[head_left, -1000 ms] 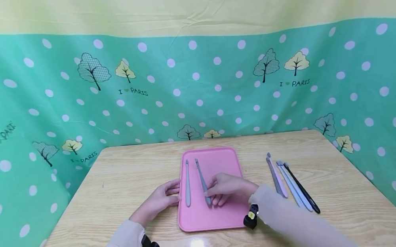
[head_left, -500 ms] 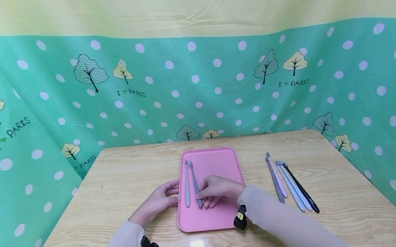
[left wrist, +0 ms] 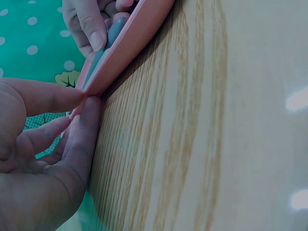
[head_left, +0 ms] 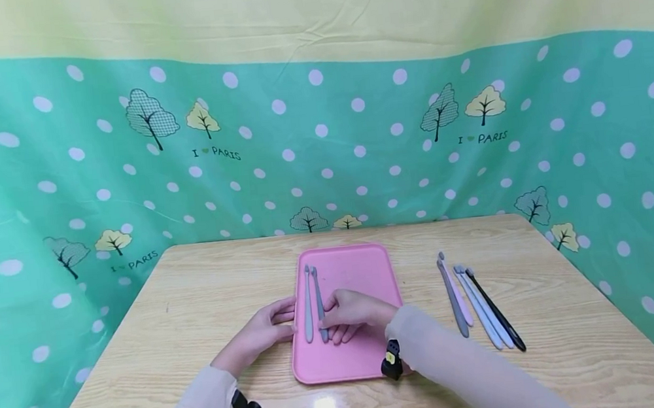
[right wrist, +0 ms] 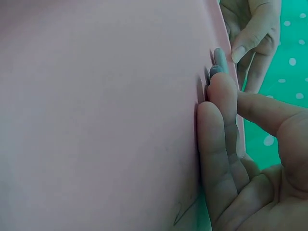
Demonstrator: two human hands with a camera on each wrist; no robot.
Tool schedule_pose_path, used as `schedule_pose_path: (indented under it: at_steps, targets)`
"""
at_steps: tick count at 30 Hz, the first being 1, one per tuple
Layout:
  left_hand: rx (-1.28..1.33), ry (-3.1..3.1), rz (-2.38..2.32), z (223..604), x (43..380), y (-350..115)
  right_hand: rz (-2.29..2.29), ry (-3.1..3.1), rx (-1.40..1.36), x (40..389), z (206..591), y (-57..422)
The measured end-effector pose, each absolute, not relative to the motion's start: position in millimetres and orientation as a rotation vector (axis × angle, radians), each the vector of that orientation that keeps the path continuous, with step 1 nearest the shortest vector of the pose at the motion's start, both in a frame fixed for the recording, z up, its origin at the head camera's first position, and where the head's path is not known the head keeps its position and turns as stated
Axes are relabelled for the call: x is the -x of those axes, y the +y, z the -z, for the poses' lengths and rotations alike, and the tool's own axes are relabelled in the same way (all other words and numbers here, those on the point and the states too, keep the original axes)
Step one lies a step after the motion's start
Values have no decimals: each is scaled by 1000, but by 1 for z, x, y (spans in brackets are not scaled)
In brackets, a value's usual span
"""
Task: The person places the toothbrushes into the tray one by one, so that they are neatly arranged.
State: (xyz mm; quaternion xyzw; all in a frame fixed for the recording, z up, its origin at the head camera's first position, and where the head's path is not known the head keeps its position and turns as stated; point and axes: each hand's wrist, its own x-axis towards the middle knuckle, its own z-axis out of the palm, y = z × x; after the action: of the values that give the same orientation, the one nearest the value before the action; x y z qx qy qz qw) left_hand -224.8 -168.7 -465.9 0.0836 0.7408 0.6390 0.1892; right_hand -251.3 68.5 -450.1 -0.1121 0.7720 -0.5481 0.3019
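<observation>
A pink tray (head_left: 357, 362) lies at the middle of the table. My left hand (head_left: 261, 335) holds its left rim; in the left wrist view, thumb and fingers pinch the tray edge (left wrist: 130, 50). Inside the tray, two grey toothbrushes lie side by side along the left, heads pointing away. The outer toothbrush (head_left: 308, 311) lies untouched nearest the left rim. My right hand (head_left: 356, 309) pinches the lower handle of the inner toothbrush (head_left: 317, 297). In the right wrist view only its rounded handle end (right wrist: 216, 70) shows past my fingers.
Right of the tray, several toothbrushes lie in a loose slanted group: a grey one (head_left: 456, 306), a purple one (head_left: 459, 296), light blue ones (head_left: 485, 313) and a black one (head_left: 500, 315). A patterned green curtain (head_left: 322, 152) stands behind the wooden table (head_left: 215, 274).
My right hand has moved left with the inner grey toothbrush, bringing it close beside the outer one and turning it nearly parallel. The left hand stays on the tray rim.
</observation>
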Motion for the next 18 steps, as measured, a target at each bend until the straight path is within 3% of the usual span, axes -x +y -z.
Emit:
schedule_pose_path:
  at_steps: [18]
  targets:
    - [-223,2078,-1808,466,221,-168,1448,2041,331,247,447,68]
